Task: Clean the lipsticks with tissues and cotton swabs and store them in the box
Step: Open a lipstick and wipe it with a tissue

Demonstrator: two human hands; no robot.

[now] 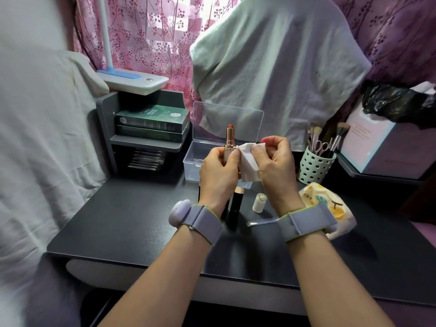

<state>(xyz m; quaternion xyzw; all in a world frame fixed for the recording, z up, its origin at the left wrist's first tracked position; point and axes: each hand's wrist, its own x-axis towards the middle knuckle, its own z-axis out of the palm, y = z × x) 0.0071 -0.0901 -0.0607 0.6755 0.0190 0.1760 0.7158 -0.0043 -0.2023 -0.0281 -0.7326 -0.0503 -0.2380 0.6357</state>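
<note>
black desk (122, 223), pink curtain (151, 31), perhaps window

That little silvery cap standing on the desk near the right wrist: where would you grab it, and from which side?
Probably from above, pinching the round side wall of the silvery cap partway down. It stands upright on the black desk, apart from the black tube to its left, so fingers have room on both sides. Its smooth cylinder offers no better handle.

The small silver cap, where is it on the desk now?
In the head view the small silver cap lies on the black desk below the right hand, between the black lipstick tube and the printed tissue pack.
</note>
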